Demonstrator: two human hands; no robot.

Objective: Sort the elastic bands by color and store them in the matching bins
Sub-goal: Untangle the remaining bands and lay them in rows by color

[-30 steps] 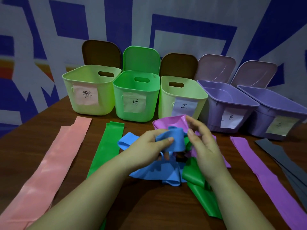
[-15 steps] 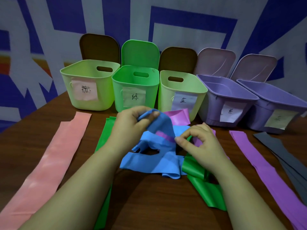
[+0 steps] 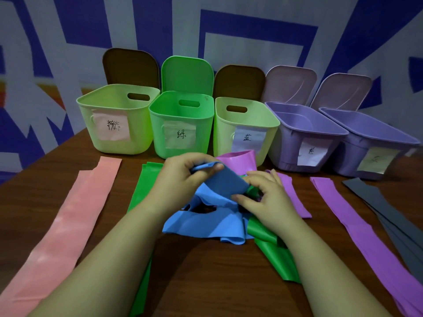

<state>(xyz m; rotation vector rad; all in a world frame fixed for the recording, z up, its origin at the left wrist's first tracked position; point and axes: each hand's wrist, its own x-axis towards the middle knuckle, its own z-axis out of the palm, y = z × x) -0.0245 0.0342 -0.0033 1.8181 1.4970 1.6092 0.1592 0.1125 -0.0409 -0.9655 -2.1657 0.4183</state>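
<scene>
Both hands' grip on blue band

Mid-frame we've got both hands on the blue band: left hand pinching its top fold, right hand gripping the lower edge. Five labelled bins line the top, pink band lower left on the surface.

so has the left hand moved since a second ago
Yes. The left hand has gone up and away from the person, toward the green bin, lifting the blue band off the tangled pile.
</scene>
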